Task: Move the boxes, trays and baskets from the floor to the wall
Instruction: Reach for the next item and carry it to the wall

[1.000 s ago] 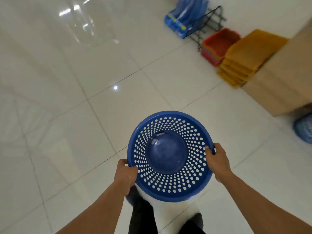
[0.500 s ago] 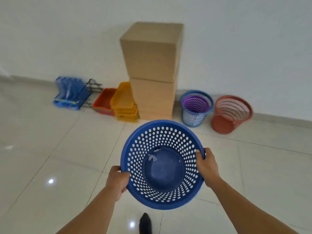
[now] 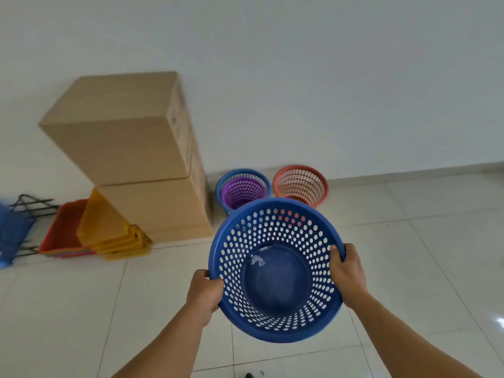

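Holding a blue basket point(image 3: 275, 282) in the air over the floor point(image 3: 81, 309), close before the wall point(image 3: 327, 77), not set down. Round, of smooth plastic, with rows of small round holes in the sloped side and a solid dark bottom; tilted, mouth toward the camera. Something small, pale and crumpled on the inner bottom. Left grip point(image 3: 204, 291) clenched on the lower left rim, thumb inside, fingers curled round the outside. Right grip point(image 3: 347, 276) grasping the right rim the same way, thumb over the edge.

At the foot of the wall, on the glossy tiled floor: two plain cardboard boxes point(image 3: 117, 137) stacked, the top one turned askew. Left of them, a pile of yellow trays point(image 3: 109, 227), a red tray point(image 3: 65, 227) and a black wire rack point(image 3: 30, 205). Right of the boxes, a purple basket point(image 3: 242, 192) nested in a second blue basket point(image 3: 226, 181), and just beside, a red basket point(image 3: 300, 184) with slotted sides.
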